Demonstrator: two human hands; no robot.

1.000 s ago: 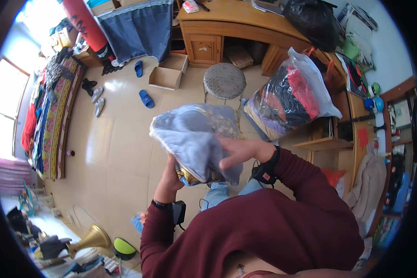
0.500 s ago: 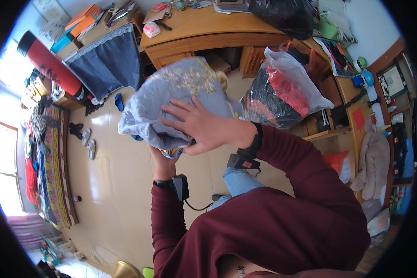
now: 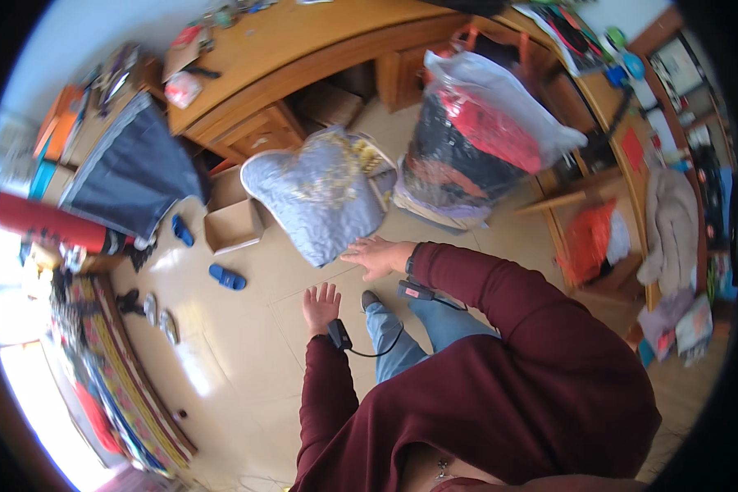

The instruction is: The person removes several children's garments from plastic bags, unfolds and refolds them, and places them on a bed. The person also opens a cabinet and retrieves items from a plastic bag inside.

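Observation:
A grey-blue quilted cloth (image 3: 324,193) with yellow floral patterning and a pale edge lies spread out ahead of me, left of a stuffed clear plastic bag (image 3: 476,131). I cannot tell if it rests on the floor or is still in the air. My right hand (image 3: 377,257) is open, its fingertips by the cloth's near right corner; whether they touch is unclear. My left hand (image 3: 321,310) is open and holds nothing, its fingers pointing up, nearer to me than the cloth. Red and black items show through the bag.
Beyond the cloth stands a wooden desk (image 3: 303,61). An open cardboard box (image 3: 234,225) and blue slippers (image 3: 227,277) are on the tiled floor at left. To the right, an orange bag (image 3: 590,238) sits in a wooden compartment, with a beige garment (image 3: 671,230) beyond it.
Both hands have let go of the cloth, which was bunched between them. It is now farther off and opened out. My hands have drawn back, and the view has shifted.

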